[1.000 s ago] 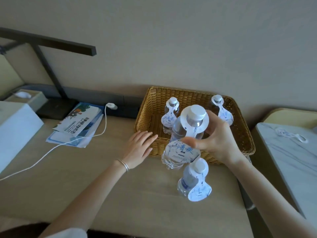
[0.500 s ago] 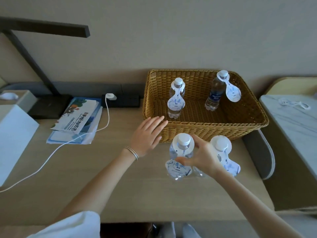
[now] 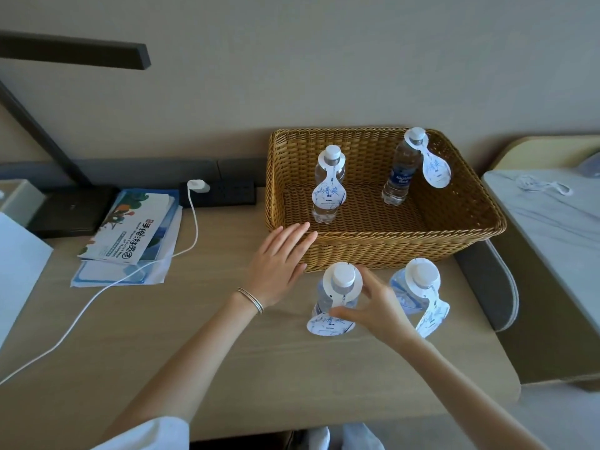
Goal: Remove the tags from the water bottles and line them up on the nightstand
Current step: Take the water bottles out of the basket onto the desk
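Observation:
Two clear water bottles stand on the wooden nightstand [image 3: 227, 368] in front of a wicker basket [image 3: 383, 251], each with a white-and-blue paper tag on its neck. My right hand [image 3: 373, 306] grips the left bottle [image 3: 337, 287], thumb across its tag [image 3: 329, 326]. The other bottle [image 3: 418, 287] stands just to its right. My left hand [image 3: 279, 264] lies open and flat against the basket's front left corner. Inside the basket stand two more tagged bottles, one at the left [image 3: 328, 186] and one at the back right [image 3: 402, 170].
A stack of brochures [image 3: 133, 228] lies at the left with a white charger cable [image 3: 191, 222] running across it from a black power strip [image 3: 220, 196]. A black lamp arm [image 3: 74, 53] reaches overhead. A marble-topped table [image 3: 558, 228] stands to the right.
My right hand has brought the bottle down from the air and stood it on the nightstand beside the other one. The left hand has stayed by the basket.

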The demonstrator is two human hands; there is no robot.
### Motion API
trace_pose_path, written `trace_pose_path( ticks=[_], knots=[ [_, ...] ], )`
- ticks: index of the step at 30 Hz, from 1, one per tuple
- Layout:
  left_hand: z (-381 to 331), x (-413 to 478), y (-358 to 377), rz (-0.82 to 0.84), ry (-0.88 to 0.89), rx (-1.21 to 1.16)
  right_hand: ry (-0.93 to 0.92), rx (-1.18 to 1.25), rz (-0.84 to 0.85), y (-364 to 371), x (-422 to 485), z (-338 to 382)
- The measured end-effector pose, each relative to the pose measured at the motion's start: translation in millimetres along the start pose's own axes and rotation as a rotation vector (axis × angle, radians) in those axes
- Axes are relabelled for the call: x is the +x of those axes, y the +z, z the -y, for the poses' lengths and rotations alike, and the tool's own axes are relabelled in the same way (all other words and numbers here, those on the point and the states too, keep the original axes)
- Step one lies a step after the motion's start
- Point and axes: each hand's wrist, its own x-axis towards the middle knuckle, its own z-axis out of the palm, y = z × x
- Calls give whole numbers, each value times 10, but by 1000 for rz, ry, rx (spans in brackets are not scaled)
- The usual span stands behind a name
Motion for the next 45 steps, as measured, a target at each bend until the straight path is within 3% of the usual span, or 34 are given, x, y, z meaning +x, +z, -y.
trace_pose_path(
  ticks=[16, 24, 30, 34, 38, 45],
  knots=[
    [-43, -3, -29, 29, -24, -19, 28, 100, -24, 10, -180, 6],
    [-71, 4, -46, 53, -41, -51, 37, 35, -44, -70, -317, 26],
    [-60, 55, -106, 47, -56, -101, -42, -143, -87, -444, -406, 244],
    [-41, 126, -164, 32, -60, -127, -201, -333, -95, -809, -238, 413],
    [-26, 226, -197, 77, -45, -98, -306, -547, -113, -1112, 146, 511],
    [17, 400, -166, 100, -62, -105, -329, -716, -103, -1228, 1065, 327]
  ],
)
